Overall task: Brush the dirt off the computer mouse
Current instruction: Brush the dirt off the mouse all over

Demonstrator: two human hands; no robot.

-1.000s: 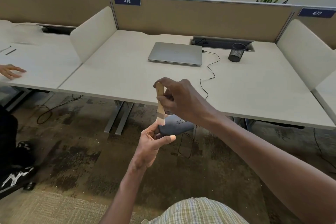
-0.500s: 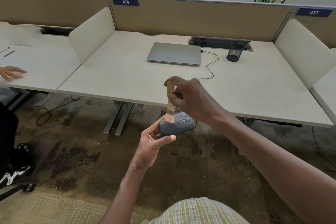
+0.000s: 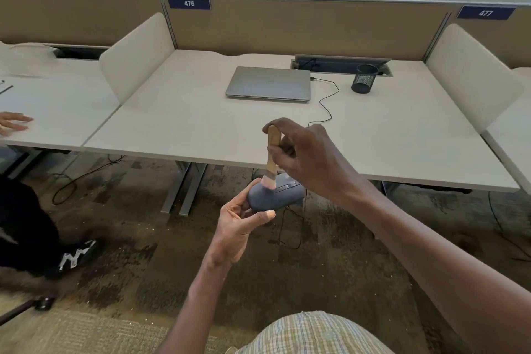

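A dark grey computer mouse [image 3: 275, 198] is held in the air just in front of the desk edge, above the carpet. My left hand [image 3: 240, 221] grips its near end from below, thumb on the side. My right hand [image 3: 307, 158] pinches the wooden handle of a small brush [image 3: 272, 152], which stands nearly upright. Its pale bristles touch the top of the mouse's rear hump. My right hand hides part of the mouse's button end.
The white desk [image 3: 201, 129] carries a shut silver laptop [image 3: 268, 83] with a black cable [image 3: 327, 103] and a black mesh pen cup [image 3: 362, 78]. Padded dividers flank the desk. Another person's hand [image 3: 13, 123] rests on the left desk; their shoe [image 3: 77, 256] is on the carpet.
The brush has shifted from the mouse's near-left edge to the right, onto the top of its hump. My left hand keeps holding the mouse in about the same place.
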